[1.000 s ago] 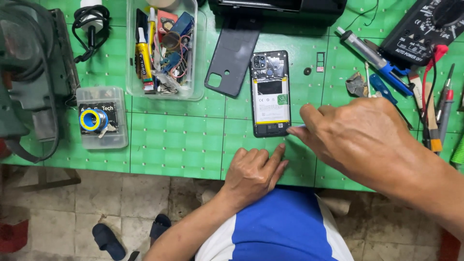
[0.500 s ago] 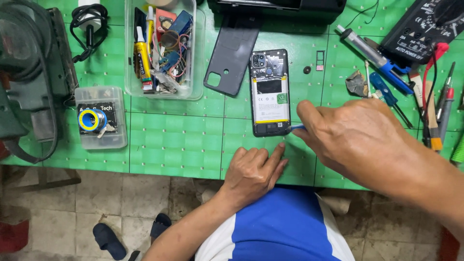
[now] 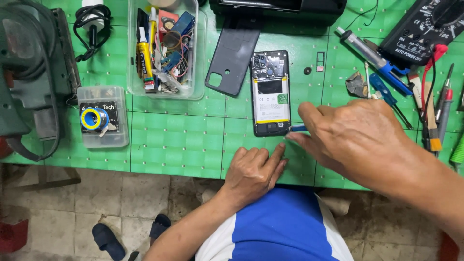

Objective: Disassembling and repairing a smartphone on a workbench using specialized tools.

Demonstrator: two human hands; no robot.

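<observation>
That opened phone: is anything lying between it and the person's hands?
Nothing visible. The right hand holds a small blue tool at the opened phone's lower right corner; the left hand rests on bare green mat just below.

A black rectangular smartphone with its back cover removed (image 3: 270, 93) lies flat on the green mat, lengthwise away from the person, camera cluster at the far end, white battery with a green label in the middle. Its near edge sits just beyond the left hand (image 3: 252, 169). A thin blue-tipped tool (image 3: 297, 128), pinched in the right hand (image 3: 355, 140), touches the phone's near right corner.
</observation>
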